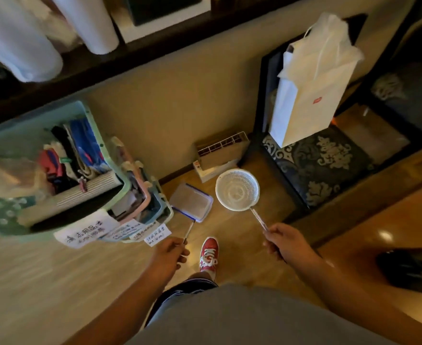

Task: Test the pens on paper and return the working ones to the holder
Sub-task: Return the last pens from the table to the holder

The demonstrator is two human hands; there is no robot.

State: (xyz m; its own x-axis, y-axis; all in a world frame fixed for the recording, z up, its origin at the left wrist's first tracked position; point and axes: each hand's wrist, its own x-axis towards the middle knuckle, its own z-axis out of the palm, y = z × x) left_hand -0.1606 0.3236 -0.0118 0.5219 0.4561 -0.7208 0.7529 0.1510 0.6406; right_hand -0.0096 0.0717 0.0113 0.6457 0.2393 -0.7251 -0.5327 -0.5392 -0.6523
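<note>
- Left hand [171, 253]: fingers closed round the lower end of a slim pen with a dark barrel [189, 231]; its far end points away from the fingertips toward a clear, blue-edged plastic box [191, 202] on the wooden floor.
- Right hand [283, 241]: fingers closed round a slim silvery pen [258, 219], which projects beyond the knuckles toward a white round plastic strainer [237, 190].
- No paper or holder is identifiable; the view is blurred.
- Judgement: pens are being carried to a test surface. Keep both grips firm near mid-barrel, tips away from the body, and test one pen at a time so results stay separate.
</note>
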